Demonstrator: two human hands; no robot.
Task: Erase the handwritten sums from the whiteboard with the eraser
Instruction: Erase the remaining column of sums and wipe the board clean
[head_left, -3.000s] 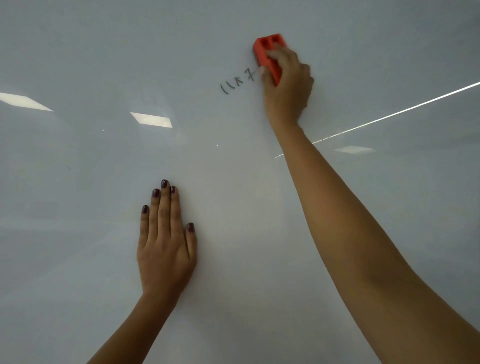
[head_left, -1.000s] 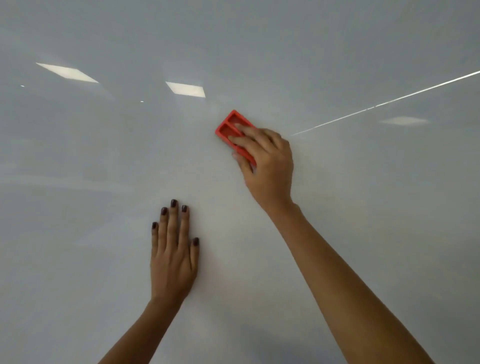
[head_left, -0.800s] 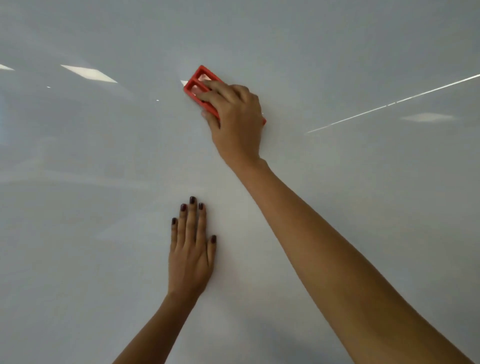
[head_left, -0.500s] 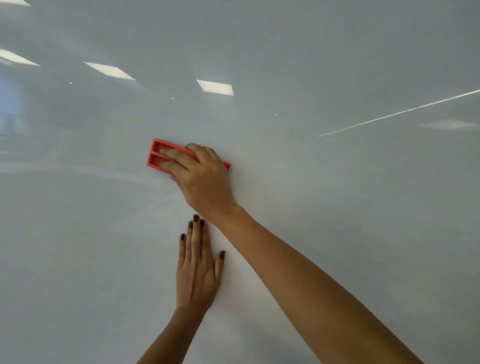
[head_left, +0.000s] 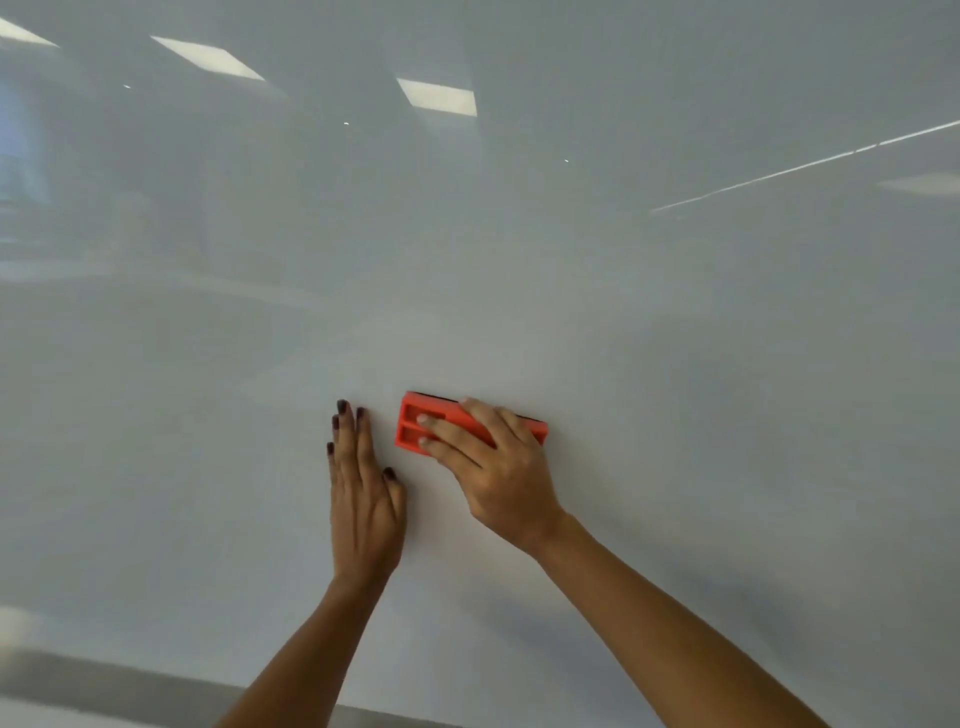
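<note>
Eraser (head_left: 470, 425) moved right | R hand (head_left: 498, 467) fingers gripping it | L hand (head_left: 363, 499) flat on whiteboard (head_left: 675, 364)

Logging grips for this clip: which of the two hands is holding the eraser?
The right hand, fingers laid over the red eraser against the whiteboard. The left hand lies flat and empty beside it.

The eraser (head_left: 470, 425) is now held lower by the right hand (head_left: 498, 467), just beside the left hand (head_left: 366, 499); the sums are apparently wiped away.
</note>
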